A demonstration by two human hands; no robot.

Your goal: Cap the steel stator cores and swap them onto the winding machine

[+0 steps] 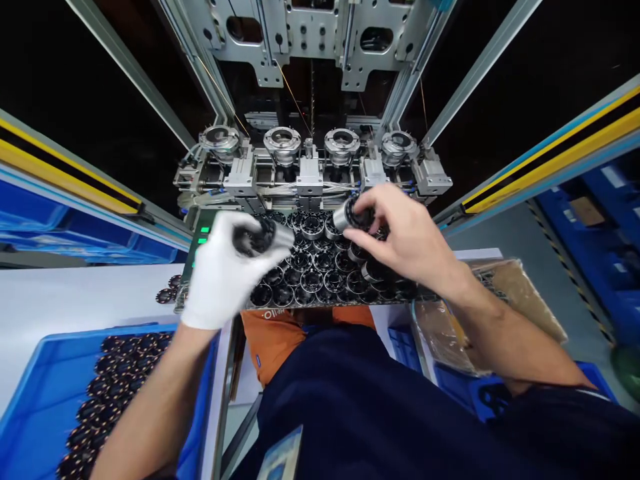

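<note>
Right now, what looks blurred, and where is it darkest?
In the head view, the white-gloved left hand and its metal ring look smeared, probably by motion; also in the head view, both upper corners, beyond the machine, are nearly black.

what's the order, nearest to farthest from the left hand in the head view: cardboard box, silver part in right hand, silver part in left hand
1. Silver part, held in the gloved left hand
2. Other silver part, across in the right hand
3. Cardboard box, off to the right
</note>
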